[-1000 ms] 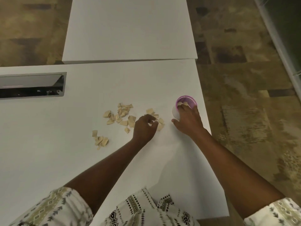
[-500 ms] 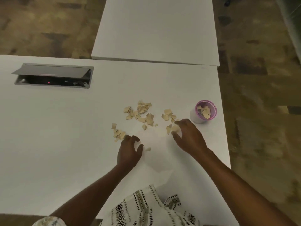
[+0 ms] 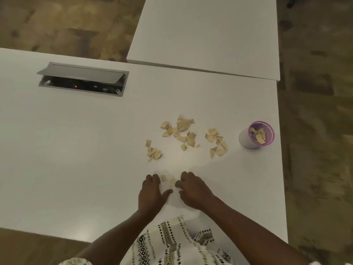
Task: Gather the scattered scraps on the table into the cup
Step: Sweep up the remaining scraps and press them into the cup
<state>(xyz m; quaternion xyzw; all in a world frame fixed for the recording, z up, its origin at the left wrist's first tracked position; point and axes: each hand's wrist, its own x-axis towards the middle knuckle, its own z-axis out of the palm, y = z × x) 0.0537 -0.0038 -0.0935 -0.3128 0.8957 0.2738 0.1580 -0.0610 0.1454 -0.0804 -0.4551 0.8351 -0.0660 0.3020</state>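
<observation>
Several tan scraps [image 3: 182, 133] lie scattered in loose clusters on the white table [image 3: 76, 150]. A small cup with a purple rim [image 3: 257, 135] stands upright near the table's right edge and holds a few scraps. Two loose scraps [image 3: 168, 180] lie close to me, between my hands. My left hand [image 3: 151, 192] rests palm down just left of them, fingers curled and thumb out. My right hand [image 3: 193, 190] sits just right of them with its fingertips touching one piece. Neither hand clearly holds anything.
An open metal cable hatch [image 3: 82, 81] with a red light is sunk into the table at the far left. A second white table [image 3: 206, 35] butts against the far edge. The table's right edge drops to patterned carpet [image 3: 315, 131].
Both hands have pulled back toward me, away from the cup and the main scatter. Two scraps now lie between them near the front. The view has shifted rightward.
</observation>
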